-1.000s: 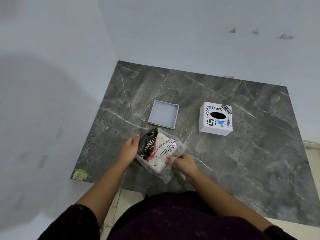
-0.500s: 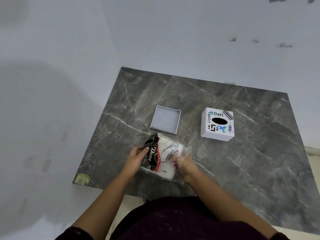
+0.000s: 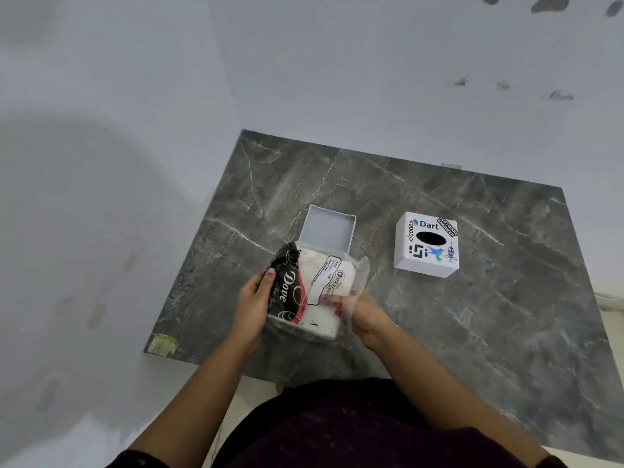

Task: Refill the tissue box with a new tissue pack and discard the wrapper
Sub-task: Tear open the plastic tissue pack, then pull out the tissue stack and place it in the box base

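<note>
1. Near edge of the counter (image 3: 506, 332), dark marbled slab. Both my hands are up over it, just in from the near-left part, with the pack (image 3: 312, 292) between them.
2. Left hand (image 3: 251, 307): clamped on the pack's left, dark-printed end, thumb on top by the lettering.
3. Right hand (image 3: 363, 315): closed on loose clear wrapper (image 3: 359, 275) at the pack's right side; fingertips are veiled by the film, so how much of the tissue stack it pinches I cannot tell.
4. Pack attitude: held off the slab, tilted, long axis running from near me toward the far edge, leaning a little left. White tissue stack shows at the near-right; wrapper is slack and bulging there. Judgement: I am mid-unwrap; stack not yet out.
5. Just beyond the pack, partly hidden by its far end: the grey tray (image 3: 329, 228), open side up, nothing in it that I can see. I take it for the box base.
6. Farther right, well apart from tray and hands: the white cover (image 3: 427, 244), stickered, oval slot facing up.
7. Key relation: tray lies dead ahead of both hands, slightly nearer the left. Stack likely goes forward and down into it; its axis may need squaring to the tray walls.
</note>
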